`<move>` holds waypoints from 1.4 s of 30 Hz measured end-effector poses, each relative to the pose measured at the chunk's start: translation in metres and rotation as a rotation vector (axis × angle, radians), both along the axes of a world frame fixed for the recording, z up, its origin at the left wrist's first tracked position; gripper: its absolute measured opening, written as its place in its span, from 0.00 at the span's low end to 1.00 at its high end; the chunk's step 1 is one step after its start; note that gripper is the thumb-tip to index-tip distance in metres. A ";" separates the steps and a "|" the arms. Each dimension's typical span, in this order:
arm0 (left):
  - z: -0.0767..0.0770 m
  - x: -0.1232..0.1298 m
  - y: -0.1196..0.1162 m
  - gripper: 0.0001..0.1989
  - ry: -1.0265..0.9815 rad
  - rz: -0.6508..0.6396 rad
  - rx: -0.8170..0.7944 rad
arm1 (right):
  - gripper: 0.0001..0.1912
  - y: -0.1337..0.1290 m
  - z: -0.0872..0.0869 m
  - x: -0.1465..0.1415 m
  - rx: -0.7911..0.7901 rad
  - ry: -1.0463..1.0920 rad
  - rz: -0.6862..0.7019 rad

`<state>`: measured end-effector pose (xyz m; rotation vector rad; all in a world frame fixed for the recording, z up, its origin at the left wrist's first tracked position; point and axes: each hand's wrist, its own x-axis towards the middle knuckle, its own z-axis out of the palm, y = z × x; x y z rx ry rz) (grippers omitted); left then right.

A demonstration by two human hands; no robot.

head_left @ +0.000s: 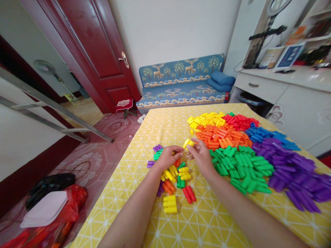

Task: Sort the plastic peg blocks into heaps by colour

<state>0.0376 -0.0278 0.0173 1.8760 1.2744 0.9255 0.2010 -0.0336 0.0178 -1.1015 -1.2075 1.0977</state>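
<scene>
My right hand [200, 154] pinches a yellow plastic piece [188, 143] made of joined tubes, just above the table. Close to its left side is my left hand [169, 156], fingers curled toward the piece; whether they hold anything is hidden. Under and around my left hand lies a loose group of small joined-tube pieces, among them a yellow one [170, 204], a red one [189, 194] and an orange one [168, 187]. Sorted heaps lie to the right: yellow [207, 119], orange [222, 136], red [240, 122], green [243, 167], blue [269, 136] and purple [292, 168].
The table [165, 120] has a yellow patterned cloth. Beyond it stands a blue patterned sofa [178, 82]. A white cabinet [297, 110] is at the right. A metal ladder [51, 108] and bags [74, 203] are at the left.
</scene>
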 end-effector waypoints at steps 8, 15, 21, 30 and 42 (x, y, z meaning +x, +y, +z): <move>-0.001 -0.001 0.000 0.12 -0.012 0.014 -0.019 | 0.22 0.106 0.042 0.066 -0.060 -0.207 -0.177; 0.005 -0.001 -0.001 0.14 -0.062 0.045 -0.013 | 0.26 0.119 0.046 0.080 0.063 -0.183 -0.332; -0.001 -0.006 0.000 0.25 -0.296 0.119 -0.025 | 0.28 -0.017 0.015 0.018 0.292 -0.610 0.338; 0.012 -0.018 0.011 0.34 -0.718 0.061 -0.249 | 0.37 -0.072 -0.008 -0.019 0.452 -1.033 0.398; 0.006 -0.026 0.008 0.22 0.285 -0.082 0.184 | 0.13 -0.026 -0.026 -0.007 0.334 -0.437 0.042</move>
